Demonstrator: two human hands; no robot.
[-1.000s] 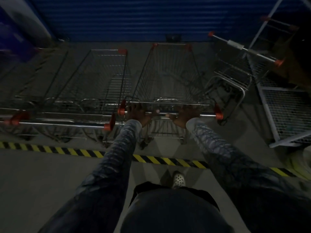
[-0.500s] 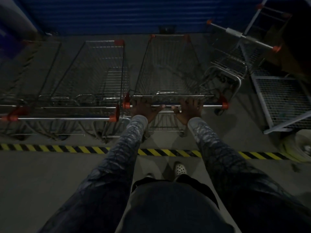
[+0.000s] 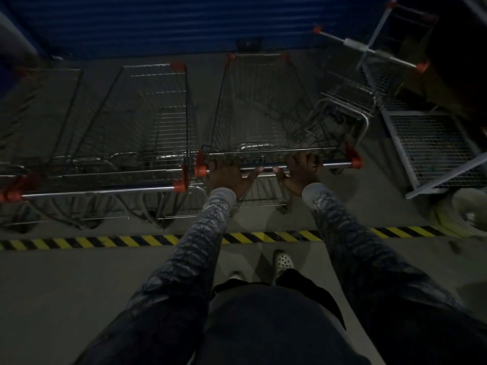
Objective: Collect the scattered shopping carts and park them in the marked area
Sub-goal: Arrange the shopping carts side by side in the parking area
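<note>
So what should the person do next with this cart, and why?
Probably release the handle: the left hand and right hand grip it, but the cart already stands beyond the striped line, beside the parked cart, its nose near the blue shutter.

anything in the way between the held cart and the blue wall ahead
Nothing visible straight ahead: the gap between the cart and the blue wall looks bare. Another cart, skewed, crowds its right side.

A yellow-and-black hazard stripe (image 3: 126, 241) crosses the dim grey concrete floor (image 3: 66, 285). Beyond it rises a blue corrugated wall (image 3: 158, 22). A wire-mesh rack (image 3: 432, 151) lies beyond the stripe's right end.
</note>
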